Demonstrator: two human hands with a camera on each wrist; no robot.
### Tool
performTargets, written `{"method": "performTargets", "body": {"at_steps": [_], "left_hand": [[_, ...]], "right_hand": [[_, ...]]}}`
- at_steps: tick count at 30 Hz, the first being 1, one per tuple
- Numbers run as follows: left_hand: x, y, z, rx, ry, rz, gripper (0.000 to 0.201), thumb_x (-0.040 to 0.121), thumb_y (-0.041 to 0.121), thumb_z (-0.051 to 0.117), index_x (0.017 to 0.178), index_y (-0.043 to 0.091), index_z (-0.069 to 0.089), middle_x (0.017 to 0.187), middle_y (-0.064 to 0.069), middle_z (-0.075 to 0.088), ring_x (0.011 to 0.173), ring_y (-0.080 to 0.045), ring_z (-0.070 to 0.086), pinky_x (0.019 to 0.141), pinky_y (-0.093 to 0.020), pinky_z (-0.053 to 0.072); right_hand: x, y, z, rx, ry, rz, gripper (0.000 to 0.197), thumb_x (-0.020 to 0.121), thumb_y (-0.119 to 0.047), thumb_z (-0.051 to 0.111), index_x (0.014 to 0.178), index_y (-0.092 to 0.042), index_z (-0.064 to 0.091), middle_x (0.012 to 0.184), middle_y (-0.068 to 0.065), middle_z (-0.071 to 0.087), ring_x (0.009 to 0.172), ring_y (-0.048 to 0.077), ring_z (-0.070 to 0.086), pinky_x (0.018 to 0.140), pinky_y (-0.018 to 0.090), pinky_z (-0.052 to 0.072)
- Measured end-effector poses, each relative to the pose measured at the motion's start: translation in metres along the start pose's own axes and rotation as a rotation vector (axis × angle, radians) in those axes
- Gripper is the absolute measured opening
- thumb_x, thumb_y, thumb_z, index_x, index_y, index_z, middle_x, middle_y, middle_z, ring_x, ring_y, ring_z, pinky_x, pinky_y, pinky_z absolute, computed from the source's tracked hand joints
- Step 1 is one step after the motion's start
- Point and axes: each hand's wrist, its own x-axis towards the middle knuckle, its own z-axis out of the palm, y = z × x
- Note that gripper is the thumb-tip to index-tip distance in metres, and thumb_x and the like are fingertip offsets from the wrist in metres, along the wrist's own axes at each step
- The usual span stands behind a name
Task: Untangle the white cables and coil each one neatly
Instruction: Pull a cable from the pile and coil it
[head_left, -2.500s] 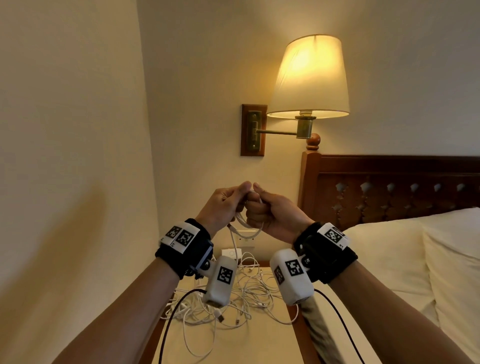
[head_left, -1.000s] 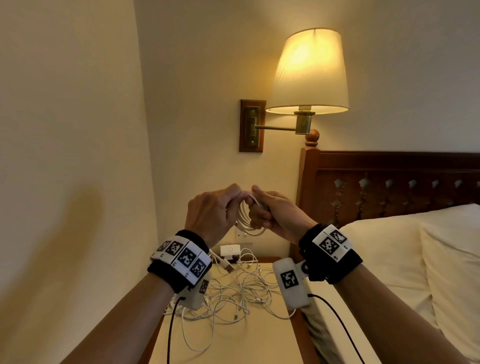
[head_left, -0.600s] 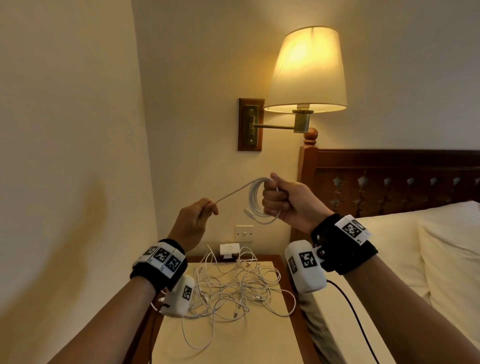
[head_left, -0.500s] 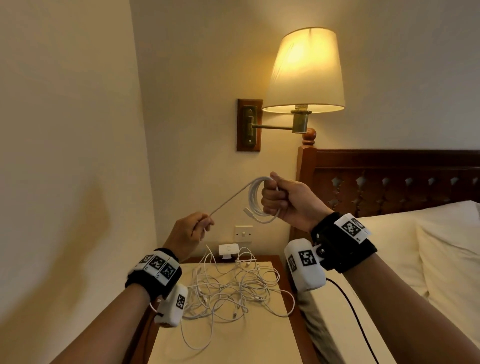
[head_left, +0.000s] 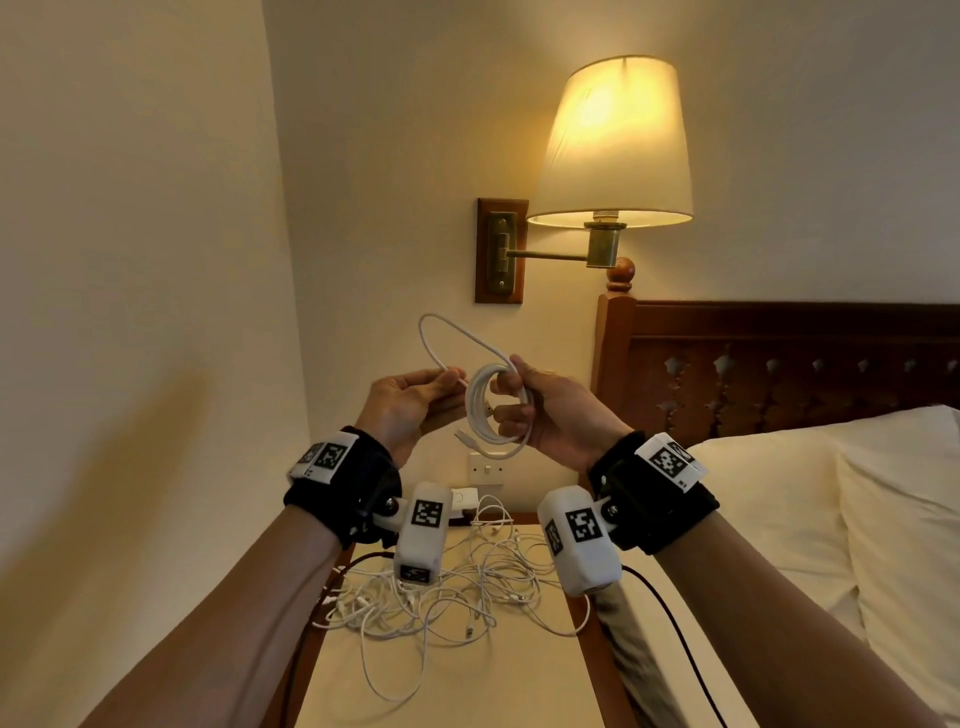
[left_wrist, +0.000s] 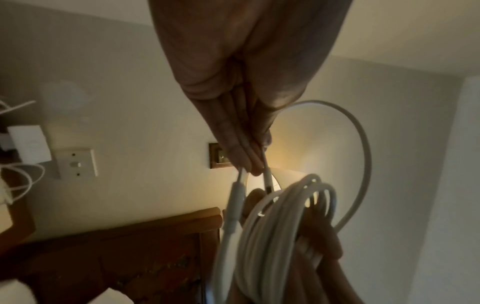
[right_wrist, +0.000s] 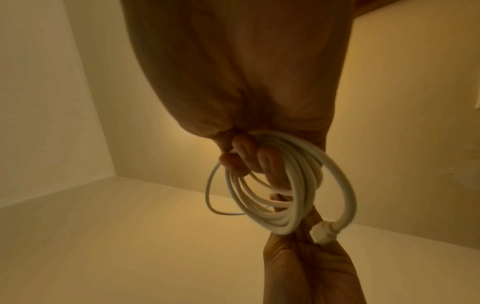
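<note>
Both hands are raised in open air above the worktop (head_left: 519, 691), close together. The right hand (head_left: 550, 410) has its fingers curled round a white coil (head_left: 493, 410), several turns bunched, the ring standing roughly upright with its face toward the left hand (head_left: 410, 400). That hand pinches the cable's loose end between thumb and straightened fingers (left_wrist: 241, 148), and a free loop (head_left: 441, 332) arcs up and over from there to the coil. A plug hangs just below the coil.

Below, a tangle (head_left: 447, 592) of white cables sprawls across the far half of the narrow worktop, near its back edge and a small charger (head_left: 462, 501) by the socket (head_left: 485, 467). The wall closes in on the left, the headboard (head_left: 779, 364) and pillow (head_left: 810, 499) on the right. A lit lamp (head_left: 613, 145) hangs above and right of the hands.
</note>
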Motion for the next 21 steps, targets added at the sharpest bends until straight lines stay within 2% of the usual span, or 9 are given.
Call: {"method": "performTargets", "body": {"at_steps": [4, 7, 9, 12, 13, 14, 16, 18, 21], "left_hand": [[0.0, -0.003, -0.001, -0.084, -0.025, -0.061, 0.015, 0.094, 0.005, 0.055, 0.099, -0.001, 0.067, 0.09, -0.016, 0.072, 0.072, -0.017, 0.072, 0.063, -0.024, 0.058], [-0.008, -0.003, 0.003, 0.033, -0.177, -0.133, 0.024, 0.098, 0.007, 0.046, 0.109, -0.001, 0.066, 0.091, -0.014, 0.068, 0.072, -0.019, 0.067, 0.062, -0.025, 0.057], [-0.012, -0.001, 0.004, 0.093, -0.258, -0.165, 0.028, 0.098, 0.012, 0.045, 0.112, -0.001, 0.066, 0.091, -0.011, 0.064, 0.083, -0.022, 0.06, 0.074, -0.032, 0.054], [-0.02, 0.004, 0.009, 0.141, -0.27, -0.184, 0.033, 0.098, 0.038, 0.047, 0.101, 0.011, 0.066, 0.089, -0.005, 0.063, 0.091, -0.023, 0.057, 0.09, -0.044, 0.046], [-0.023, 0.005, 0.013, 0.223, -0.255, -0.132, 0.036, 0.097, 0.043, 0.049, 0.099, 0.012, 0.066, 0.09, -0.005, 0.064, 0.092, -0.024, 0.059, 0.091, -0.044, 0.047], [-0.026, 0.006, 0.018, 0.347, -0.236, -0.036, 0.032, 0.096, 0.041, 0.054, 0.099, 0.013, 0.068, 0.09, -0.005, 0.066, 0.091, -0.023, 0.062, 0.089, -0.041, 0.049], [-0.029, 0.004, 0.025, 0.626, -0.167, 0.231, 0.016, 0.094, 0.026, 0.06, 0.1, 0.013, 0.069, 0.088, -0.004, 0.069, 0.085, -0.017, 0.066, 0.08, -0.03, 0.052], [-0.028, 0.0, 0.027, 0.921, -0.055, 0.435, 0.017, 0.097, 0.022, 0.056, 0.098, 0.008, 0.067, 0.086, -0.007, 0.068, 0.082, -0.022, 0.065, 0.073, -0.032, 0.05], [-0.033, -0.006, 0.028, 1.321, 0.101, 0.489, 0.032, 0.102, 0.032, 0.043, 0.103, 0.008, 0.064, 0.093, -0.009, 0.066, 0.086, -0.024, 0.061, 0.068, -0.033, 0.044]], "right_hand": [[-0.003, 0.001, 0.003, -0.015, 0.01, 0.017, 0.035, 0.105, -0.032, 0.034, 0.081, -0.013, 0.052, 0.072, -0.002, 0.042, 0.05, 0.006, 0.034, 0.051, 0.02, 0.037], [-0.003, 0.002, 0.008, -0.042, 0.047, 0.008, 0.034, 0.104, -0.03, 0.036, 0.082, -0.012, 0.054, 0.068, -0.002, 0.048, 0.05, 0.006, 0.035, 0.048, 0.019, 0.038], [-0.002, 0.001, 0.008, -0.095, 0.054, -0.01, 0.037, 0.105, -0.031, 0.035, 0.08, -0.012, 0.054, 0.064, -0.003, 0.053, 0.05, 0.007, 0.036, 0.05, 0.019, 0.037], [0.001, -0.003, 0.004, -0.116, 0.089, -0.046, 0.038, 0.105, -0.032, 0.034, 0.079, -0.013, 0.054, 0.066, -0.002, 0.056, 0.049, 0.006, 0.038, 0.051, 0.019, 0.036], [0.002, -0.003, 0.004, -0.117, 0.103, -0.058, 0.037, 0.105, -0.032, 0.035, 0.081, -0.013, 0.054, 0.069, -0.002, 0.056, 0.05, 0.006, 0.039, 0.051, 0.02, 0.037], [0.003, -0.004, 0.004, -0.131, 0.118, -0.075, 0.036, 0.105, -0.032, 0.035, 0.082, -0.013, 0.054, 0.071, -0.001, 0.055, 0.051, 0.006, 0.04, 0.052, 0.02, 0.038], [0.006, -0.006, 0.007, -0.2, 0.152, -0.111, 0.036, 0.105, -0.034, 0.036, 0.081, -0.014, 0.054, 0.07, 0.0, 0.053, 0.054, 0.009, 0.041, 0.053, 0.021, 0.04], [0.01, -0.007, 0.011, -0.259, 0.192, -0.139, 0.036, 0.105, -0.035, 0.036, 0.083, -0.014, 0.053, 0.063, -0.003, 0.047, 0.055, 0.01, 0.039, 0.053, 0.022, 0.039], [0.016, -0.012, 0.011, -0.276, 0.245, -0.169, 0.036, 0.105, -0.036, 0.034, 0.085, -0.013, 0.052, 0.057, -0.006, 0.038, 0.052, 0.009, 0.036, 0.053, 0.022, 0.037]]}}
